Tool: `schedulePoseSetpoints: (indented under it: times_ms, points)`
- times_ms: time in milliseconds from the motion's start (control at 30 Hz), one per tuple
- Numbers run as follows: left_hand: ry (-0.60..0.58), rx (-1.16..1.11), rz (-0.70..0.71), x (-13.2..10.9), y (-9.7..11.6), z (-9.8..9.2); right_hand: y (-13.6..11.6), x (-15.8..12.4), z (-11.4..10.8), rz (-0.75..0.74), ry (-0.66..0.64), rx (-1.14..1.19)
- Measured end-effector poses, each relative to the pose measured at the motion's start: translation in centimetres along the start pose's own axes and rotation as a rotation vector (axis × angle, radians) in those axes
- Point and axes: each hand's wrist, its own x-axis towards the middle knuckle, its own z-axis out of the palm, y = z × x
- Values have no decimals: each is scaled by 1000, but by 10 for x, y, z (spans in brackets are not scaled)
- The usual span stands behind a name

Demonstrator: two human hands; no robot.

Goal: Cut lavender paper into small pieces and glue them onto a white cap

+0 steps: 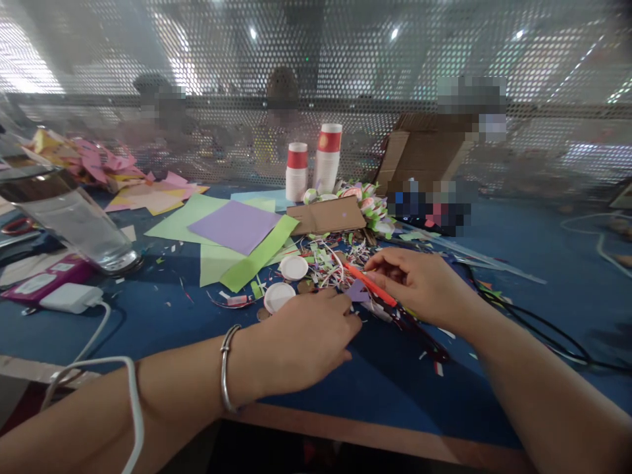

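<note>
My left hand (301, 339), with a metal bangle (226, 368) on the wrist, rests over the blue table (148, 322) and pinches a small purple paper piece (356, 290) at its fingertips. My right hand (419, 283) is closed around an orange pen-like tool (370, 284) whose tip points left, right above the purple piece. A heap of paper shreds (326, 260) lies just behind both hands. Two white round lids (286, 282) sit left of the shreds.
Green and purple paper sheets (237, 230) lie at centre left, with cardboard (326, 214) and stacked red-and-white paper cups (316, 164) behind. A glass jar (74, 217), a white charger with cable (74, 297) and a pink box are at left. Black cables (543, 329) run at right. A perforated screen stands behind, with people beyond.
</note>
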Motion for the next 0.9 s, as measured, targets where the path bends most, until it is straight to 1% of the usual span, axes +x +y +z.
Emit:
schedulePoseSetpoints:
  times_ms: [133,300,367,467,533,667,767,900]
  points:
    - [-48,10,130,-4,3,1,2,0,-3,29,-17,-10]
    - [-115,-100,191,-4,-7,-10,4,0,-3,53,-92,-71]
    - [-106,-108,146,-3,-12,-13,4,0,-2,59,-130,-126]
    - [-78,-72,35,-3,-16,-13,6,1,0,54,-169,-230]
    - [-93,-51,-5,-4,-15,-12,8,2,2,41,-177,-284]
    - [-125,-51,-29,-5,-10,-12,13,2,7,23,-174,-346]
    - [-109,-65,-36,-4,-6,-12,15,0,10,2,-169,-386]
    - [-76,-67,-50,-3,-4,-10,15,-2,11,19,-178,-406]
